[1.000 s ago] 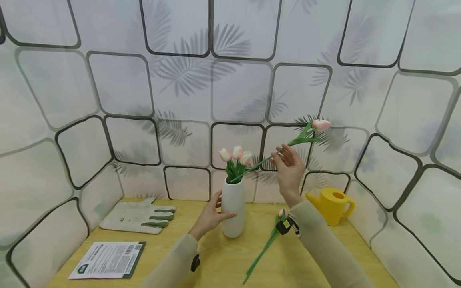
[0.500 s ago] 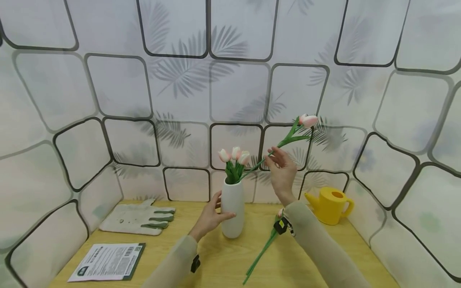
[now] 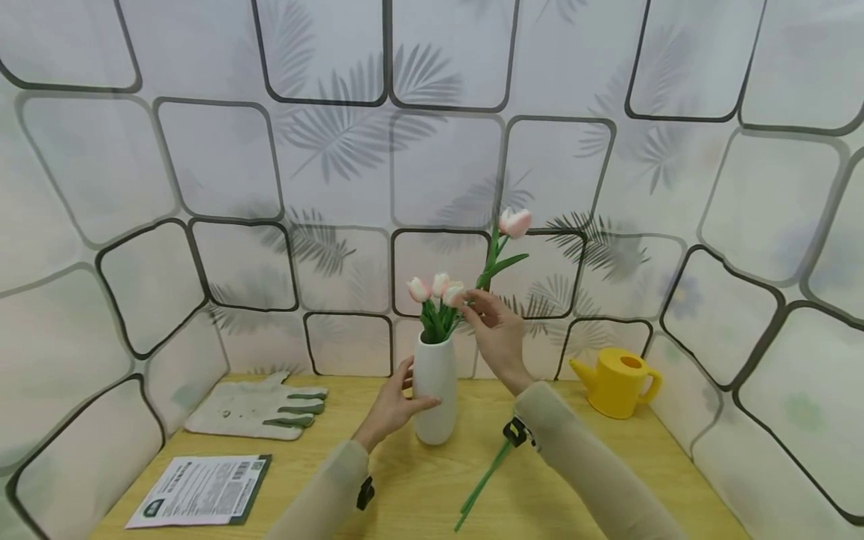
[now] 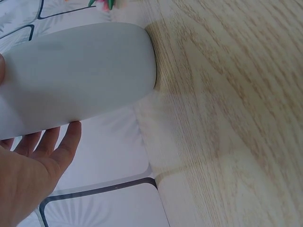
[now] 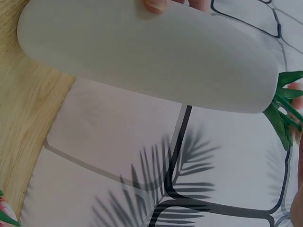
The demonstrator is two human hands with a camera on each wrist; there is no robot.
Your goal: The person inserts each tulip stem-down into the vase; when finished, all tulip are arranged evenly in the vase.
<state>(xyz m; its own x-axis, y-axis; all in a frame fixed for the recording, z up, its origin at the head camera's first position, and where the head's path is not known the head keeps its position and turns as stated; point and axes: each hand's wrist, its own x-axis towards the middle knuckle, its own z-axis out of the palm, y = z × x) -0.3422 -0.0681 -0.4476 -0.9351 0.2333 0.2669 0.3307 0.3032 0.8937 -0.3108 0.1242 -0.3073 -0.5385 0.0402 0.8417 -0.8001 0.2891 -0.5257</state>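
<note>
A tall white vase [image 3: 435,390] stands upright on the wooden table, with several pink-and-white tulips [image 3: 440,285] in its mouth. My left hand [image 3: 391,409] grips its left side, thumb across the front; the left wrist view shows that hand's fingers [image 4: 68,142] along the vase wall. Above the rim, my right hand [image 3: 498,330] pinches the stem of another tulip [image 3: 516,223], whose bloom rises higher than the others. The lower end of its stem is hidden behind the fingers and the other blooms. Green leaves [image 5: 277,123] spread from the vase mouth in the right wrist view.
More tulip stems [image 3: 479,487] lie on the table, partly hidden under the right forearm. A yellow watering can [image 3: 619,382] stands at the right. At the left are a pair of white-and-green gloves [image 3: 236,409] and a printed packet [image 3: 199,489]. Patterned walls surround the table.
My right hand has moved left and down toward the vase, and its tulip has swung from a strong slant to nearly upright. The left hand keeps its grip on the vase.
</note>
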